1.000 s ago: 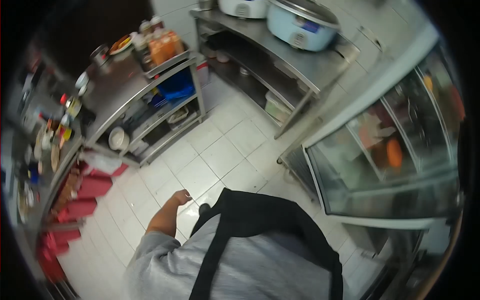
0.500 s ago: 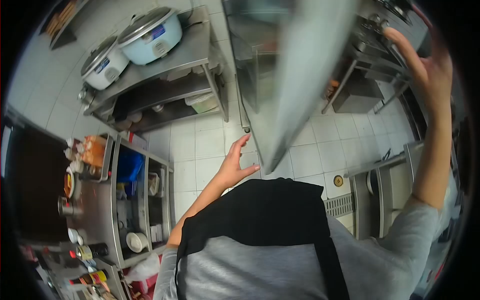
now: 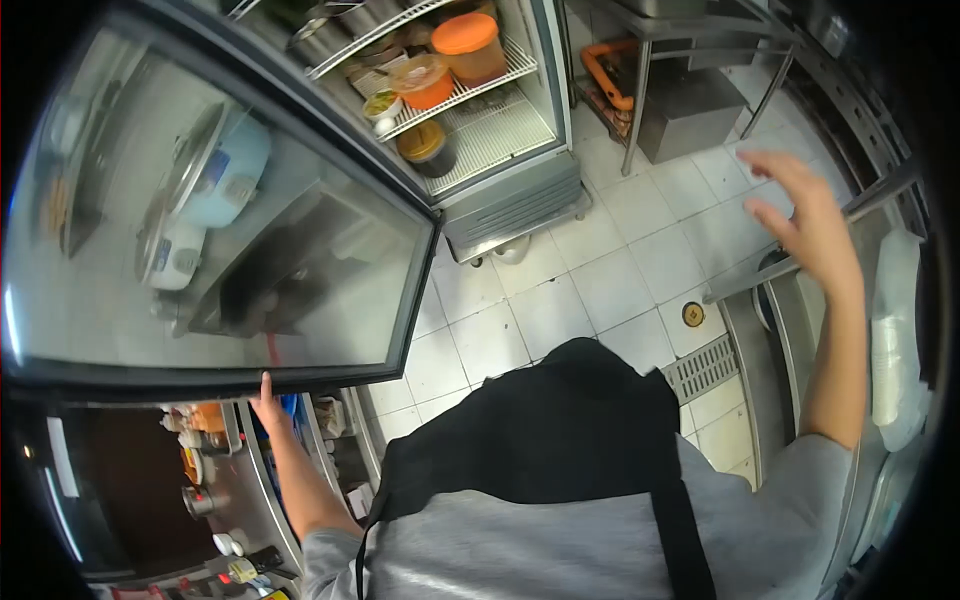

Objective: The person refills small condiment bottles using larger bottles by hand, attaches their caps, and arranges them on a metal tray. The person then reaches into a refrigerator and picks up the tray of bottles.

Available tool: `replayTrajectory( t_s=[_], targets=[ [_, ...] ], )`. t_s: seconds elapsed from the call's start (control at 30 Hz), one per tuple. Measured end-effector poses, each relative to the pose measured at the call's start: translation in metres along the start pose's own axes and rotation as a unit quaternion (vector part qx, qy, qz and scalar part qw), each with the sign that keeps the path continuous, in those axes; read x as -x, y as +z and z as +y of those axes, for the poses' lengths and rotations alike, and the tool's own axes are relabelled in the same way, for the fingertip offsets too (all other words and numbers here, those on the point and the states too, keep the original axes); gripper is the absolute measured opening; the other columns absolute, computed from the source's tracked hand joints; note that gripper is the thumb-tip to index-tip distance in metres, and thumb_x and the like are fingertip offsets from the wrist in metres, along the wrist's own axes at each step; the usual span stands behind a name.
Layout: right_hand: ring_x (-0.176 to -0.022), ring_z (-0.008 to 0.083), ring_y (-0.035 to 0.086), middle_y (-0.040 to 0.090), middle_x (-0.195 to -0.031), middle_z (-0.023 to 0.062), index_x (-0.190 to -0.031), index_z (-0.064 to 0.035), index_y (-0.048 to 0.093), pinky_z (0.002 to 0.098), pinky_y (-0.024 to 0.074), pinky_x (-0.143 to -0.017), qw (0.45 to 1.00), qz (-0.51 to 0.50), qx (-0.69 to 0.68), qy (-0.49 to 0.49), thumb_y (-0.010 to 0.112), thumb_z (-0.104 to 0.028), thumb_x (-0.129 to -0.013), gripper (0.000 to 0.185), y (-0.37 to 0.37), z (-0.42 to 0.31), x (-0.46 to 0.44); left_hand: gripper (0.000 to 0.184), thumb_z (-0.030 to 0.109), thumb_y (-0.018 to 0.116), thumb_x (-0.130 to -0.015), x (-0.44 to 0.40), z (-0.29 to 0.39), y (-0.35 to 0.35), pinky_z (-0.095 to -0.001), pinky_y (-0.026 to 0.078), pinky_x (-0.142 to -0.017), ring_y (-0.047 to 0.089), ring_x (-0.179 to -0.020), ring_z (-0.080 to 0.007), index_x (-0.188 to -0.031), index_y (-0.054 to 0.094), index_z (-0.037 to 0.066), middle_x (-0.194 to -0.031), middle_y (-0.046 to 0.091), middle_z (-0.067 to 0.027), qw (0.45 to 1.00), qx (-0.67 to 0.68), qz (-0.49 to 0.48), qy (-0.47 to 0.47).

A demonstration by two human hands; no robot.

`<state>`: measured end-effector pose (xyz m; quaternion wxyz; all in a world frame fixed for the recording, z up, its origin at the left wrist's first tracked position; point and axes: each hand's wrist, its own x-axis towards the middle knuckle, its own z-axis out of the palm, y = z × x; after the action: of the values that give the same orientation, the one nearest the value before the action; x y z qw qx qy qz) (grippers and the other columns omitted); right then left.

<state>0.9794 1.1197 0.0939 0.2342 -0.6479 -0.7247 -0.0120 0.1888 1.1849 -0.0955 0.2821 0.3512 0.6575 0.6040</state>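
Note:
A framed glass refrigerator door [image 3: 300,376] stands swung wide on the left. My left hand [image 3: 266,402] grips its edge, the thumb showing on the near side and the other fingers hidden by the frame. To the right, my right hand [image 3: 812,225] is raised over the floor, fingers apart and holding nothing. Inside the refrigerator [image 3: 515,205], wire shelves carry an orange-lidded tub [image 3: 472,50], an orange container with a clear cover [image 3: 424,82], a small bowl of green food [image 3: 382,104] and a dark yellow-topped tub [image 3: 427,148].
A steel counter [image 3: 235,490] with bottles and trays runs along the lower left. Rice cookers appear through or in the door glass. A steel box [image 3: 690,115] sits under a rack at upper right. White floor tiles [image 3: 560,310] hold a drain grate [image 3: 702,368]. A plastic-wrapped bundle [image 3: 895,340] lies far right.
The door has swung from the middle to the left, exposing the shelves. My left hand has moved left onto its edge. My right hand has come down from the upper right.

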Motion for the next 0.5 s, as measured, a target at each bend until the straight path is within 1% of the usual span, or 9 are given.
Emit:
replayTrajectory(
  t_s=[0.13,0.2,0.23,0.27,0.33,0.37,0.43,0.47,0.5],
  targets=[
    [-0.099,0.0322,0.059,0.062,-0.106,0.0161,-0.119,-0.007,0.059,0.0384,0.0467,-0.087,0.979,-0.134,-0.068,0.141,0.072,-0.008,-0.073,0.048,0.089,0.081,0.025,0.061,0.046,0.071,-0.083,-0.034,-0.001,-0.017,-0.0441,0.036,-0.095,0.045,-0.121,-0.0187,-0.13,0.047,0.016,-0.132,0.05,-0.0055,0.981,-0.154,0.068,-0.099],
    [-0.1,0.0327,0.059,0.062,-0.106,0.0167,-0.119,-0.0069,0.058,0.0395,0.0466,-0.087,0.949,-0.195,-0.142,0.202,0.074,-0.011,-0.072,0.05,0.144,0.102,0.033,0.084,0.058,0.065,-0.081,-0.029,-0.023,-0.023,-0.045,0.037,-0.093,0.043,-0.119,-0.021,-0.143,0.027,0.016,-0.138,0.042,-0.0104,0.966,-0.169,0.054,-0.19],
    [-0.1,0.0331,0.058,0.062,-0.106,0.0171,-0.119,-0.0068,0.058,0.04,0.0464,-0.087,0.937,-0.214,-0.17,0.217,0.074,-0.012,-0.072,0.051,0.179,0.116,0.039,0.088,0.061,0.064,-0.081,-0.022,-0.036,-0.018,-0.0444,0.047,-0.074,0.053,-0.101,-0.0213,-0.144,0.021,0.016,-0.121,0.051,-0.0134,0.946,-0.233,0.033,-0.225],
    [-0.101,0.0334,0.058,0.061,-0.107,0.0174,-0.119,-0.0068,0.058,0.0406,0.0462,-0.088,0.924,-0.228,-0.198,0.234,0.075,-0.014,-0.071,0.051,0.217,0.128,0.045,0.071,0.061,0.062,-0.082,-0.018,-0.061,-0.009,-0.0427,0.048,-0.072,0.055,-0.093,-0.0215,-0.129,0.034,0.014,-0.109,0.054,-0.0116,0.889,-0.33,0.026,-0.316],
    [-0.101,0.0339,0.058,0.061,-0.106,0.0179,-0.118,-0.0061,0.058,0.0413,0.046,-0.088,0.898,-0.27,-0.215,0.273,0.076,-0.017,-0.07,0.052,0.292,0.138,0.062,0.054,0.061,0.058,-0.084,-0.011,-0.111,0.01,-0.0395,0.05,-0.069,0.06,-0.076,-0.0219,-0.097,0.061,0.009,-0.084,0.061,-0.008,0.713,-0.5,-0.06,-0.488],
    [-0.102,0.0342,0.058,0.061,-0.106,0.0182,-0.118,-0.0058,0.058,0.0417,0.0459,-0.088,0.885,-0.286,-0.221,0.294,0.076,-0.018,-0.07,0.053,0.33,0.142,0.069,0.057,0.051,0.066,-0.082,-0.003,-0.124,0.037,-0.0436,0.048,-0.09,0.048,-0.12,-0.029,-0.123,0.056,0.013,-0.128,0.051,-0.0132,0.696,-0.465,-0.24,-0.491],
    [-0.102,0.035,0.058,0.061,-0.105,0.0192,-0.118,-0.0037,0.057,0.0424,0.0454,-0.089,0.854,-0.314,-0.255,0.327,0.076,-0.02,-0.07,0.054,0.398,0.13,0.082,0.085,0.053,0.07,-0.078,-0.031,-0.201,0.094,-0.0449,0.036,-0.107,0.036,-0.135,-0.0324,-0.146,0.035,0.014,-0.148,0.037,-0.0149,0.512,-0.54,-0.511,-0.43],
    [-0.102,0.0355,0.058,0.061,-0.105,0.0195,-0.118,-0.0031,0.057,0.0419,0.0453,-0.09,0.835,-0.319,-0.282,0.348,0.076,-0.021,-0.07,0.054,0.422,0.118,0.077,0.083,0.049,0.07,-0.079,-0.043,-0.204,0.165,-0.0418,0.034,-0.109,0.038,-0.134,-0.032,-0.144,0.037,0.009,-0.146,0.039,-0.0181,0.499,-0.58,-0.603,-0.226],
    [-0.104,0.036,0.057,0.061,-0.108,0.0207,-0.118,-0.003,0.057,0.0417,0.045,-0.091,0.809,-0.303,-0.322,0.389,0.075,-0.022,-0.071,0.054,0.443,0.103,0.063,0.078,0.045,0.07,-0.08,-0.03,-0.168,0.277,-0.0403,0.035,-0.108,0.04,-0.132,-0.0326,-0.14,0.041,0.005,-0.142,0.043,-0.0205,0.514,-0.581,-0.613,-0.153]
  ],
)
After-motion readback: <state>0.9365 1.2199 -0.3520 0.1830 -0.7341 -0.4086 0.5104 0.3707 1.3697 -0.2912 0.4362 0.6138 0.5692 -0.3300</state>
